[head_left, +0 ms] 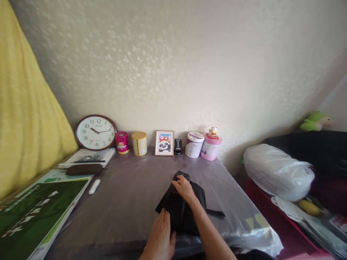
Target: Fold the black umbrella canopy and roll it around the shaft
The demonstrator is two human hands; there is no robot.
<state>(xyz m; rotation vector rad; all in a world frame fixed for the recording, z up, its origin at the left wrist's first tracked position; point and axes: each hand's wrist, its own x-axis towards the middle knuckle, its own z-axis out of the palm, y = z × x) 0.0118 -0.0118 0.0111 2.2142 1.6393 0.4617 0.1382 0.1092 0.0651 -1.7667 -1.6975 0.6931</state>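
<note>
While the black fabric item (181, 216) is spread in folds at the lower centre of the frame, on the plastic-covered counter (121, 206), it is touched by both hands. Its upper part is pinched in the grip of the right hand (183, 188), whose thumb and fingers are bent onto the cloth. At its lower left edge the left hand (161, 234) is laid, fingers extended and together; whether cloth is gripped there cannot be told. A narrow black strap (217, 213) is stretched out from the fabric toward the right.

Along the wall, from centre left to centre right, are lined up an oval clock (96, 132), a magenta can (122, 143), a yellow-lidded tin (139, 145), a framed panda picture (164, 144), a white-and-purple tub (194, 146) and a pink tub (210, 148), by which a cat figurine (213, 132) is carried. At lower left, a green book (40, 213) is placed near a brown case (84, 169).
</note>
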